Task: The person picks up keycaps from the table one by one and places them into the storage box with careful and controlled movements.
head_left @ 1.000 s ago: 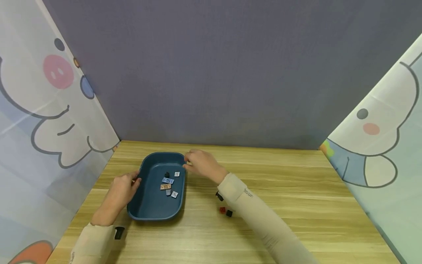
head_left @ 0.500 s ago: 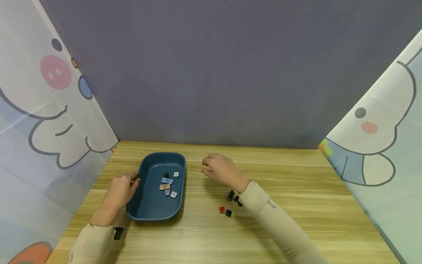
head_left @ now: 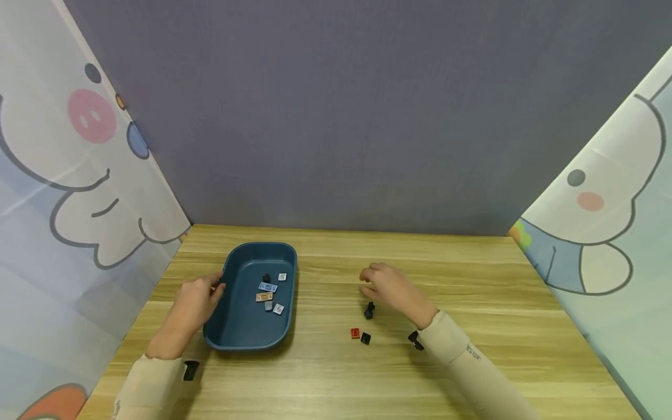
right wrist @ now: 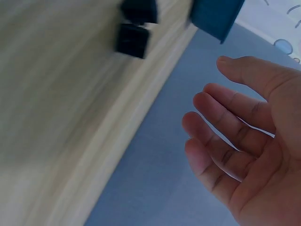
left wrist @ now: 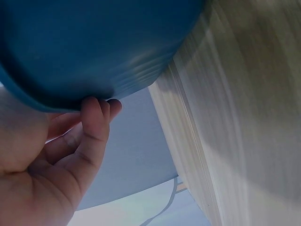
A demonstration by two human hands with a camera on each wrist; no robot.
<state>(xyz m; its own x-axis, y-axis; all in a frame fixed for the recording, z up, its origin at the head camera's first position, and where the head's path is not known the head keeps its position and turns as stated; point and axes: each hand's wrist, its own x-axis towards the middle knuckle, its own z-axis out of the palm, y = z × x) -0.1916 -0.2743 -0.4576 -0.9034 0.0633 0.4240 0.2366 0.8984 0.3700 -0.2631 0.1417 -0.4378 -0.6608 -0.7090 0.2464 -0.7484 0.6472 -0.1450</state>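
In the head view, a blue tray (head_left: 249,348) stands at the left of the table. My left hand (head_left: 191,306) holds its left side; in the left wrist view, the fingers (left wrist: 94,117) and thumb pinch the tray's rim (left wrist: 44,107). To the right of the tray, my right hand (head_left: 394,289) hovers over the table with nothing in it, its fingers (right wrist: 216,136) loosely bent. Just below its fingertips lies a small black toy piece (head_left: 370,310). A small red tile (head_left: 355,333) and a black tile (head_left: 366,338) lie nearer the front.
Inside the tray are a blue printed tile (head_left: 268,287), an orange printed tile (head_left: 264,297), two white printed tiles, a pale small piece (head_left: 269,305) and a black piece (head_left: 266,277). A grey panel (head_left: 346,116) closes off the wooden table's (head_left: 472,291) back.
My right hand has moved from the tray's right rim rightward and slightly towards me, uncovering the small black piece. My left hand has stayed on the tray.
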